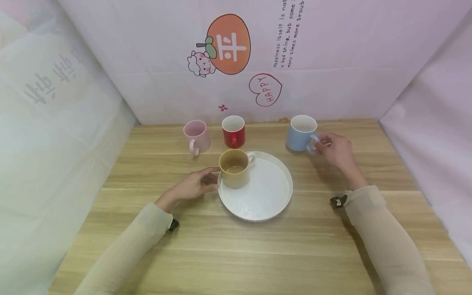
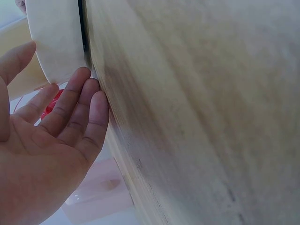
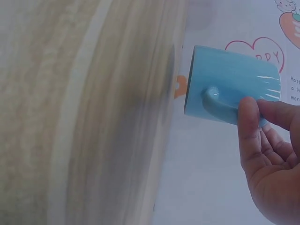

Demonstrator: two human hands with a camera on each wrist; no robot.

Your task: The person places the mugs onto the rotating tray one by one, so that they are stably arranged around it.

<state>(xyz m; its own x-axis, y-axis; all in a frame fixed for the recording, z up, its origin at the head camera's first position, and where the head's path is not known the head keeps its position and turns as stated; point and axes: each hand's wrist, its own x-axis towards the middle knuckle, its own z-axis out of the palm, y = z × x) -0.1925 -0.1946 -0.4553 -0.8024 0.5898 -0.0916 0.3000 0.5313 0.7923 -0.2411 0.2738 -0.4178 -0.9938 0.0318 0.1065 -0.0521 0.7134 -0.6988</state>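
My right hand [image 1: 336,152] pinches the handle of a light blue mug [image 1: 298,137] between thumb and fingers; the right wrist view shows the mug's [image 3: 234,84] smooth side and its handle in that pinch. Left of the middle, my left hand [image 1: 193,184] reaches the rim of a round white tray [image 1: 263,196], its fingers loosely extended. In the left wrist view these fingertips lie right at the tray's side wall [image 2: 58,42]. On the tray's left part stands a yellow-tan mug [image 1: 236,176], upright, its handle pointing right.
Behind the tray stand a pink mug [image 1: 197,137], its handle toward me, and a red mug [image 1: 234,133] with a white inside. All rest on a wooden table [image 1: 239,254]. A printed white cloth [image 1: 324,61] hangs along the back edge, with more cloth at both sides.
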